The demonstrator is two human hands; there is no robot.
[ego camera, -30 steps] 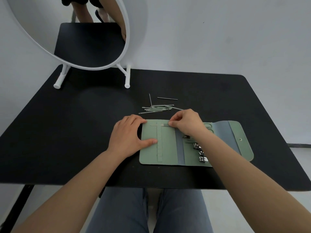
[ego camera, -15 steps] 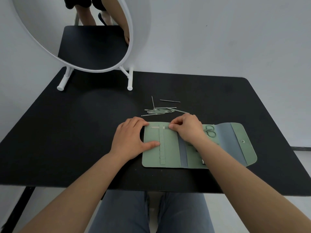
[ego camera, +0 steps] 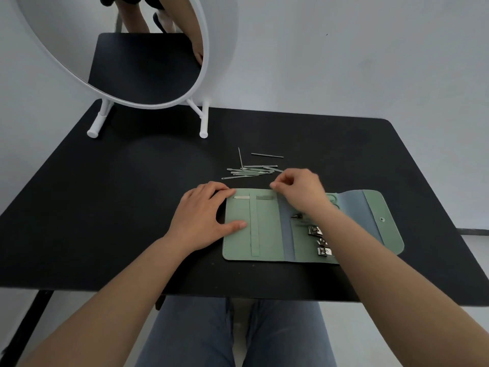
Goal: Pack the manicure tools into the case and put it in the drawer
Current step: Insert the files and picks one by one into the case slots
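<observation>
The green manicure case [ego camera: 238, 245] lies unfolded near the table's front edge. My left hand [ego camera: 206, 215] rests flat on its left edge, thumb on the panel, fingers over the top left corner. A thin metal tool [ego camera: 242, 197] sits tucked under the vertical strap [ego camera: 254, 229] at the panel's top. My right hand [ego camera: 299, 192] hovers over the case's top edge with its fingers curled and nothing visible in them. Just beyond it lies a pile of several loose metal tools [ego camera: 248, 172]. Nail clippers [ego camera: 315, 230] sit in the middle panel, partly hidden by my right forearm.
A round white-framed mirror [ego camera: 206, 62] stands on two legs at the back left of the black table [ego camera: 105, 207]. One thin rod [ego camera: 267, 155] lies apart behind the pile. The case's flap with a snap button [ego camera: 381, 219] extends to the right.
My right hand has let go of the thin tool now under the strap and lifted back toward the loose pile. My left hand stays on the case's left edge.
</observation>
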